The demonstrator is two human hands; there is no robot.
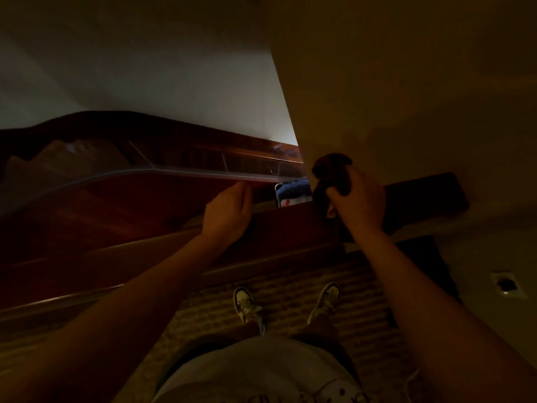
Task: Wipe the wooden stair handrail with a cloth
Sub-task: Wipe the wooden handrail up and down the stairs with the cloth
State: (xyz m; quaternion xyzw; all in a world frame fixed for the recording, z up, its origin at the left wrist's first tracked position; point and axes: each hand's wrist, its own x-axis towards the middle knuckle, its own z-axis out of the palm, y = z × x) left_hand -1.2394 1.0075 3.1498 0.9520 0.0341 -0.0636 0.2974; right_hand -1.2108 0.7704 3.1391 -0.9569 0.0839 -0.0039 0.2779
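Handrail [290,225] runs dark across the middle, right by the wall corner, and the right hand [356,199] has its fingers bunched round the cloth [331,173] just above it. Left hand [228,209] rests loosely curled on the rail, holding nothing. Too dim to tell what's been wiped, but I'd guess most of it is left.

The right hand [356,196] covers most of the cloth [331,173] (too dark for colour). The left hand's [228,212] fingertips hide behind the handrail [287,219].

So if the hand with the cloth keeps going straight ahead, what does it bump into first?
Probably the pale wall. The right hand grips the dark cloth just above the wooden handrail, seemingly close to that wall, though depth is hard to judge in this dim picture.
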